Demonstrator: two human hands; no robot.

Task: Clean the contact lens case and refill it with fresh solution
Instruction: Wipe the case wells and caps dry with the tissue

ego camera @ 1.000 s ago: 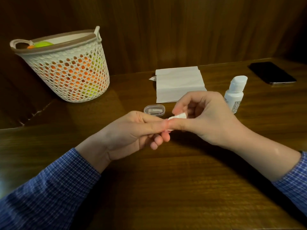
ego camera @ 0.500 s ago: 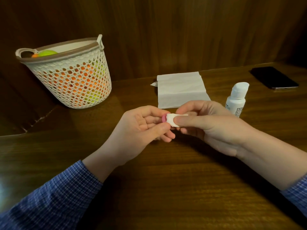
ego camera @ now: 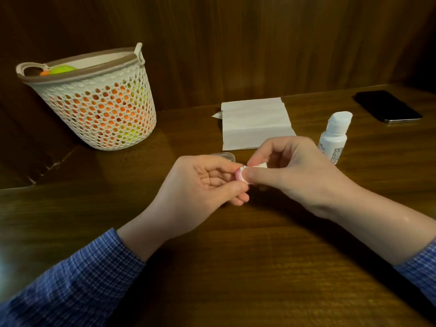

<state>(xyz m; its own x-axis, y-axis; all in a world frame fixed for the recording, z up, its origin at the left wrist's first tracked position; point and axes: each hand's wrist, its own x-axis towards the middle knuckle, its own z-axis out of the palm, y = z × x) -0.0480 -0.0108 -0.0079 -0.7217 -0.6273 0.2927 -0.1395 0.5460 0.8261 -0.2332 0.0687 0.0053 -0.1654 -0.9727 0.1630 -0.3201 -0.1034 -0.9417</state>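
Dark wood panelling closes in the corner behind a brown wooden tabletop (ego camera: pixel 236 267), lit warm and dim. Over the middle of it the person's two hands meet, both forearms coming in from the near edge in blue checked sleeves (ego camera: pixel 77 284).

The left hand (ego camera: pixel 200 185) is turned partly palm-up, its fingers curled in, and it pinches a small pink piece (ego camera: pixel 238 177) between thumb and fingertips; it looks like part of the contact lens case, though so little of it shows that I cannot say which part. The right hand (ego camera: pixel 290 171) comes at it from the other side, thumb and forefinger pinched on a wad of white tissue (ego camera: pixel 257 166) that is pressed against the pink piece. The remaining fingers of that hand are bent above the tissue. Both hands hang just above the wood, not resting on it.

Just behind the left hand's knuckles a small clear plastic container (ego camera: pixel 225 156) lies on the tabletop, mostly hidden by the fingers. Farther back a flat folded white paper towel (ego camera: pixel 256 122) lies with one torn corner poking out at its left. To the right of the right hand stands a small white solution bottle (ego camera: pixel 335 138), upright with its cap on and a printed label facing me. Well beyond it, near the far right edge, a dark smartphone (ego camera: pixel 388 106) lies with its dark face up.

At the far left a white perforated plastic basket (ego camera: pixel 99 109) with a brown rim sits against the wall, orange and yellow-green things showing through its holes.
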